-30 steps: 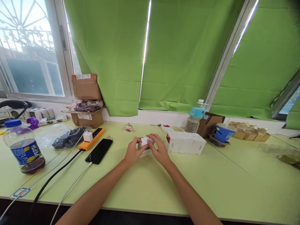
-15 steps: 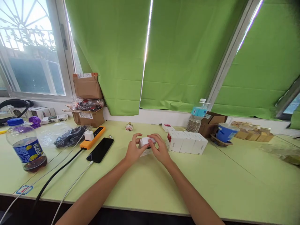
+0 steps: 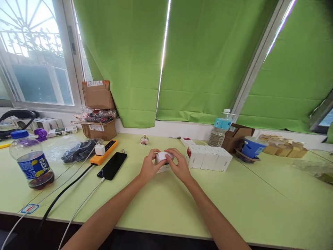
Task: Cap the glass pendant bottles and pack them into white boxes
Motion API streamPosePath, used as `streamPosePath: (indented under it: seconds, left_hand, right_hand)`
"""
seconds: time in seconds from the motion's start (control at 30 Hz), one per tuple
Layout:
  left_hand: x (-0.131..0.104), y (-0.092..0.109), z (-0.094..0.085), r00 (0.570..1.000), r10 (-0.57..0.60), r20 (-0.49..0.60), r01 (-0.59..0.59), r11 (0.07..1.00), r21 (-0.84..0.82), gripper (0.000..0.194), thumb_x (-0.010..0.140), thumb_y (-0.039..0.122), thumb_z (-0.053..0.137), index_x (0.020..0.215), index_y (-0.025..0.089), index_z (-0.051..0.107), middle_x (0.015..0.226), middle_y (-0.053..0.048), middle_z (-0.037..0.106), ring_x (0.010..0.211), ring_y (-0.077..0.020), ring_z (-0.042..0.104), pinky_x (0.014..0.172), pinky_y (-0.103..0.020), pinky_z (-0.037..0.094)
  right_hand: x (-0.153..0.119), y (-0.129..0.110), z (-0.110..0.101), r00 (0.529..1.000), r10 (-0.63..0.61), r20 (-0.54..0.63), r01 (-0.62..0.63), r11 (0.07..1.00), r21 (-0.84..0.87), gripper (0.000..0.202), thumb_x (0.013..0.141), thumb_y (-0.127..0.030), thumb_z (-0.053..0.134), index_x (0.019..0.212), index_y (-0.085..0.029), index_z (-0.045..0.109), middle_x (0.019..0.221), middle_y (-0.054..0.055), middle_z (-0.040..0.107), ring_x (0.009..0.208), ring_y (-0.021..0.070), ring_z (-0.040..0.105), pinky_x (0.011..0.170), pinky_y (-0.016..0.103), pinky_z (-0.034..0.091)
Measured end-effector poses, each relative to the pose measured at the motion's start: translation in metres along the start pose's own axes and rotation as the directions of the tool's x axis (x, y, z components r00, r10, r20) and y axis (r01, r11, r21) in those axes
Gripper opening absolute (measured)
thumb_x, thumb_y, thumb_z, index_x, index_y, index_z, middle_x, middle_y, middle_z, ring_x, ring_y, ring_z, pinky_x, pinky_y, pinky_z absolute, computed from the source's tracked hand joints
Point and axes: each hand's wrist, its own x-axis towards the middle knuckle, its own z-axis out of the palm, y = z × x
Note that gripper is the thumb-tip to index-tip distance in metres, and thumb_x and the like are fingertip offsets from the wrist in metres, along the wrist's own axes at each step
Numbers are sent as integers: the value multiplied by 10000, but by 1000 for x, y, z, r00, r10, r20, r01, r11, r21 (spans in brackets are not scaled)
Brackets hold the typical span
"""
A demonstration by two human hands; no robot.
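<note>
Between my hands, low over the middle of the table, is a small white box point(image 3: 161, 156). My left hand point(image 3: 151, 164) grips its left side, thumb along the near edge. From the right, my right hand point(image 3: 178, 162) closes on it with the thumb pressing the top. Part of the box's lower front, with faint print, shows beneath my thumbs; my fingers cover the far side. Close to my right hand stands a row of similar white boxes point(image 3: 208, 158). A small round gold-rimmed ornament point(image 3: 144, 140) rests beyond my left hand.
A black phone point(image 3: 112, 166) on a white cable and an orange power strip point(image 3: 104, 152) lie to the left. Farther left stands a Pepsi bottle point(image 3: 33, 165). Behind the white boxes are a water bottle point(image 3: 220, 128), a brown carton point(image 3: 239, 137) and a blue tub point(image 3: 253, 147).
My left fingers have drawn in closer around the small white box. The view has shifted slightly, and everything else stays where it was.
</note>
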Motion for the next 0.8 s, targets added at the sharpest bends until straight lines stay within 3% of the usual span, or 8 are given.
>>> streamPosePath:
  seconds: [0.33,0.57,0.8]
  left_hand:
    - [0,-3,1,999,42,-3,-42,999,19,411,788,480,689,1072,224,536,866,-7,683,784,-158,627,730,-270,476]
    - [1,-5,-3,996,90,30,-91,994,53,341,815,456,670,1032,207,584,948,-19,693,813,-145,614,790,-278,486]
    - [2,-11,-4,981,186,53,-193,963,189,259,874,407,602,1036,206,622,972,-42,679,824,-148,598,782,-282,477]
  right_hand:
    - [1,-1,-1,1000,14,-20,-14,1000,0,244,915,-422,552,1036,-251,679,1062,76,644,1037,246,586,924,396,478]
    - [1,-1,-4,998,37,53,-39,999,27,248,928,-403,545,1068,-259,691,1112,65,651,1058,226,601,900,370,506]
    - [0,9,1,995,-52,84,58,996,-74,303,955,-361,499,1201,-291,663,1184,55,669,1143,232,584,998,422,477]
